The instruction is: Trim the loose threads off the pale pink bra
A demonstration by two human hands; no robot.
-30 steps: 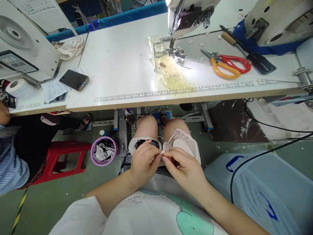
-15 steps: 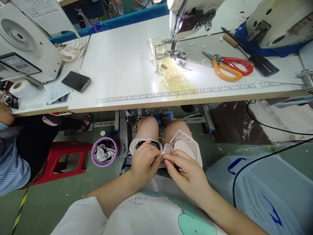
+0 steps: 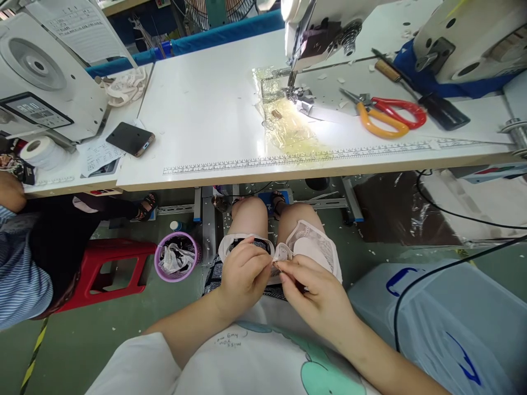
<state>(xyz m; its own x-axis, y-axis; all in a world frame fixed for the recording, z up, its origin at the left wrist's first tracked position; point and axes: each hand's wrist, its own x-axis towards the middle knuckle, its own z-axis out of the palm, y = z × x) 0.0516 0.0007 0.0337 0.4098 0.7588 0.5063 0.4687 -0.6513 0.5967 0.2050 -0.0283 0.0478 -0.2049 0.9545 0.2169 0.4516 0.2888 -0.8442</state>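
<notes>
A pale lace bra lies across my lap, one cup over each thigh. My left hand is closed in a pinch on the bra's middle part, between the cups. Close beside it, my right hand pinches at the same spot, its fingertips almost touching the left ones. Something thin and small shows between the fingertips, too fine to name. The fingers hide part of the fabric.
Above my knees runs a white table with a sewing machine, scissors and a phone. A purple basket and red stool stand left, beside a seated person. A bluish plastic bag is at right.
Both hands stay at the middle of the bra, with only a slight shift of the fingertips. The whole view has moved a little.
</notes>
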